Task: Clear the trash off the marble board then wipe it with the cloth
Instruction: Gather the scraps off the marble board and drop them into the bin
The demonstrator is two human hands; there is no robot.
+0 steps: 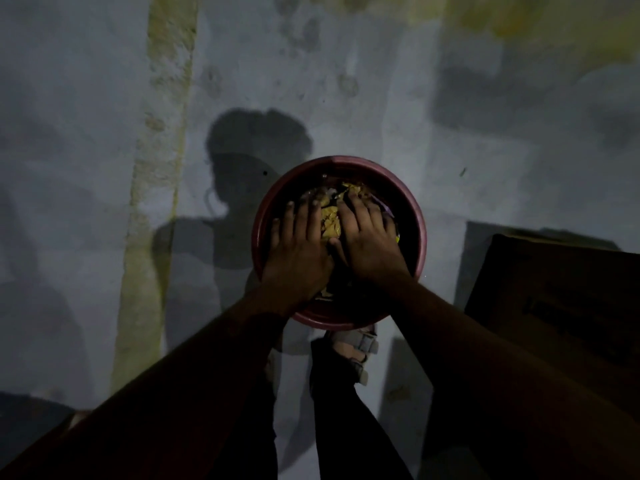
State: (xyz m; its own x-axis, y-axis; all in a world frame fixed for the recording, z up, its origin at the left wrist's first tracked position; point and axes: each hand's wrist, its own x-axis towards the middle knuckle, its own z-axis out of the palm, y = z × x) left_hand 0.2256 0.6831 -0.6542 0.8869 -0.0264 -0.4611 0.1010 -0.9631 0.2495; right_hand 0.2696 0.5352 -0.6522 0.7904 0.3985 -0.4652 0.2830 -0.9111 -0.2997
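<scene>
**Pressing the trash down into the bin**

We stand over a round reddish bin [258, 220] on the grey floor [86, 168], and both our hands are inside its mouth. The left hand [299, 247] lies flat, fingers straight and slightly spread, pointing toward 12 o'clock. The right hand [369, 237] lies beside it, also flat with fingers extended, its thumb touching the left hand near the bin's centre. Neither hand grips anything; both rest palm-down on the trash [330, 221], crumpled yellow wrappers that show between the hands and past the fingertips at 12 o'clock.

We judge this as the end of the clearing step: the trash is in the bin and we are packing it down. To do it well, we should press evenly with both palms so that nothing springs over the rim, then lift the hands straight up and check that no scrap clings to the fingers.

Neither the marble board nor the cloth is in view. A dark box-like shape [554, 289] sits at 3 o'clock of the bin; the light is too dim to say what it is. Our sandalled foot [356, 348] stands just at 6 o'clock of the bin.
</scene>
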